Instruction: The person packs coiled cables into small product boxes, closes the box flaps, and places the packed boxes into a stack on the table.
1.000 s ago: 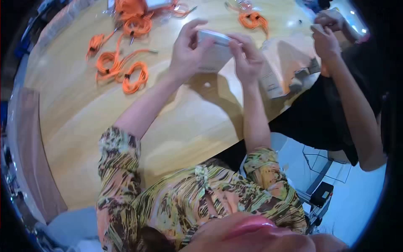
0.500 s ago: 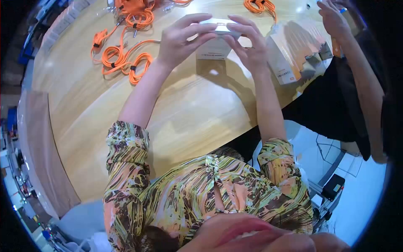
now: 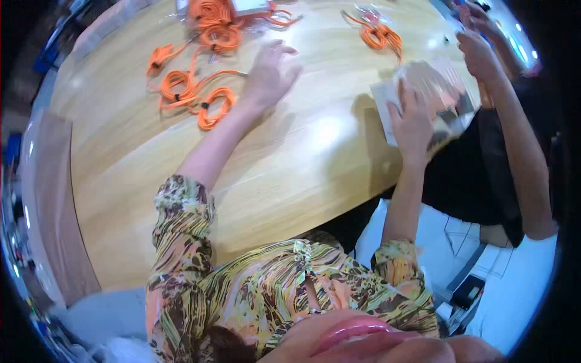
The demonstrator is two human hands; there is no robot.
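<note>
My left hand point(image 3: 272, 75) hovers over the table to the right of the coiled orange cables, its fingers apart and nothing in it. At the right, my right hand point(image 3: 413, 121) is on a white box point(image 3: 381, 103) at the near left end of a row of similar boxes point(image 3: 445, 81). The thumb lies toward the left face and the fingers reach over the top. Some blur and the hand itself hide part of this box. Several orange cables point(image 3: 216, 109) with black ties lie beyond my left forearm.
Another orange cable coil point(image 3: 381, 37) lies at the far side. A white box point(image 3: 249, 6) rests by the cable heap at the top. A co-worker's arm point(image 3: 514, 115) reaches in at the right, beside the box row. The wooden table point(image 3: 139, 199) curves toward me.
The small white box that both hands held up in front of me is gone from there. My right hand has moved right to the box row; my left hand has let go and opened.
</note>
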